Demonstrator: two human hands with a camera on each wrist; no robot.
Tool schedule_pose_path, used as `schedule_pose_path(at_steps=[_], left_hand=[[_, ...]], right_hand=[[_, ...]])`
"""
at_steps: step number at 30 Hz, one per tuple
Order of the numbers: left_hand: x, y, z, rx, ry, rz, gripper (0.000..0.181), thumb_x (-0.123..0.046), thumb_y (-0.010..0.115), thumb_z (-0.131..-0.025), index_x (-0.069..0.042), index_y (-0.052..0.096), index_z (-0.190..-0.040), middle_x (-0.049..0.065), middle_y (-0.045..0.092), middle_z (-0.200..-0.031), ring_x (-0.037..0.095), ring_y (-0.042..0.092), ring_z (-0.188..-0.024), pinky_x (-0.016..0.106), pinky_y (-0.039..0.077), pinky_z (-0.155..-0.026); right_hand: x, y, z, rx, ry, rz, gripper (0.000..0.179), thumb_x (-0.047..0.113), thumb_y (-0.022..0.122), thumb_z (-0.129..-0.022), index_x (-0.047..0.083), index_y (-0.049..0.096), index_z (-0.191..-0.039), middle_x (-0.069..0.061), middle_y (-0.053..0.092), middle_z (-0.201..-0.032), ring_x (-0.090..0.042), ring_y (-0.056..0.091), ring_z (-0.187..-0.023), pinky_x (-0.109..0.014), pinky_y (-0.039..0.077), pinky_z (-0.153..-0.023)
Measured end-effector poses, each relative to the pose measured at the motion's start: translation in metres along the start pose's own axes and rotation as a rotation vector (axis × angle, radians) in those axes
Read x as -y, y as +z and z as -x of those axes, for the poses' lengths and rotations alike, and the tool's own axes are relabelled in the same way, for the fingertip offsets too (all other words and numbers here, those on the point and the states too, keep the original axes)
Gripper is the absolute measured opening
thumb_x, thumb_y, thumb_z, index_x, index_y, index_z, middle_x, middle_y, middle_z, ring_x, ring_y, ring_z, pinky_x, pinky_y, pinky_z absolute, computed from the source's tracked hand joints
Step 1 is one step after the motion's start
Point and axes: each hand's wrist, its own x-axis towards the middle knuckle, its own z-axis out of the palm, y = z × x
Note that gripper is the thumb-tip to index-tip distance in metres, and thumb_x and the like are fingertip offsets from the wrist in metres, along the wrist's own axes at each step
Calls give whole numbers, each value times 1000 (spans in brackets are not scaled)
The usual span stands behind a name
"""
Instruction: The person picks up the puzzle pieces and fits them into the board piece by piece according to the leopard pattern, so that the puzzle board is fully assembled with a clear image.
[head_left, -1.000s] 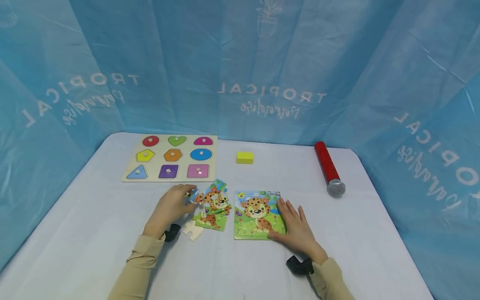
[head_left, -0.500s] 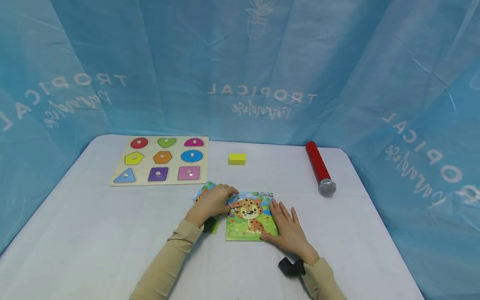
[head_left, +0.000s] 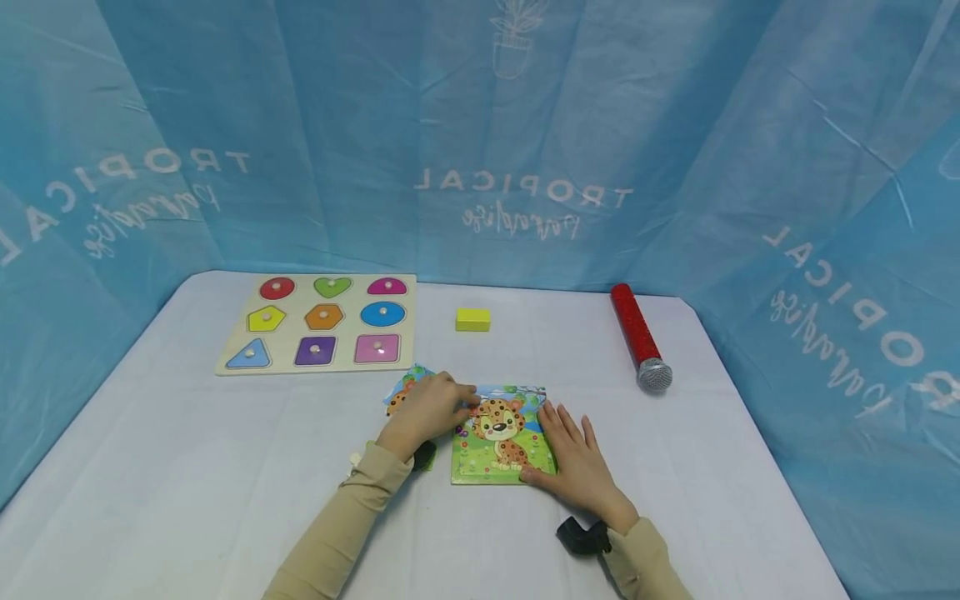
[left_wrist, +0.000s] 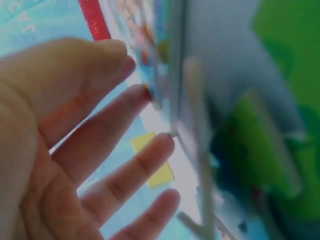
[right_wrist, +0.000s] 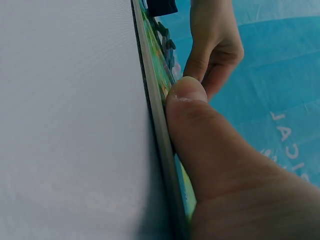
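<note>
**At the lower centre of the frame, two hands on a leopard jigsaw**

At the lower centre of the head view we see a square leopard puzzle tray (head_left: 501, 446) lying flat on the white table (head_left: 187, 467). Its picture of a spotted cub on grass looks nearly filled in. Our left hand (head_left: 429, 408) rests over the tray's upper left corner, fingers bent down onto a piece there; we cannot tell whether it grips the piece or only presses it. Our right hand (head_left: 573, 454) lies flat with fingers straight along the tray's right edge, thumb on its lower border, holding nothing. Just left of the tray, partly under the left hand, a few loose puzzle pieces (head_left: 401, 390) lie on the table.

In the upper left sits a wooden shape board (head_left: 318, 323) with nine coloured knobbed shapes, all seated in their recesses. A yellow block (head_left: 472, 320) lies at upper centre, and a red toy microphone (head_left: 637, 336) to the upper right.
</note>
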Motion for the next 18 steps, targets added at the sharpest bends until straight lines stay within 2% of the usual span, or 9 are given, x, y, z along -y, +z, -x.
schedule_pose_path(at_steps=[6, 10, 15, 18], left_hand=[[-4, -1, 5, 38, -22, -70, 24, -29, 69, -89, -21, 75, -111, 6, 72, -115, 30, 63, -107, 45, 52, -89], [-3, -1, 7, 83, -4, -71, 28, -31, 65, -91, -23, 72, -117, 5, 67, -126, 32, 57, -122, 46, 46, -102], [5, -3, 10, 118, -55, -19, 30, -26, 62, -94, -21, 69, -122, 9, 63, -132, 34, 49, -131, 51, 38, -109], [15, -7, 12, 91, -75, -18, 29, -26, 61, -95, -17, 70, -121, 12, 64, -129, 35, 50, -130, 53, 39, -107]], right_hand=[[-1, 1, 1, -1, -1, 3, 98, 59, 64, -82, 7, 22, -154, -12, 22, -161, -34, 15, -150, -58, 2, -119], [-2, 1, 2, -8, 6, -4, 99, 58, 66, -81, 8, 23, -154, -12, 22, -161, -34, 16, -150, -58, 1, -119], [-1, 0, 2, -14, 7, -26, 98, 58, 67, -81, 9, 23, -154, -11, 22, -161, -34, 15, -150, -58, 1, -119], [0, 0, 1, -3, 9, -23, 98, 59, 65, -82, 10, 21, -155, -10, 21, -161, -33, 13, -151, -58, 0, -119]])
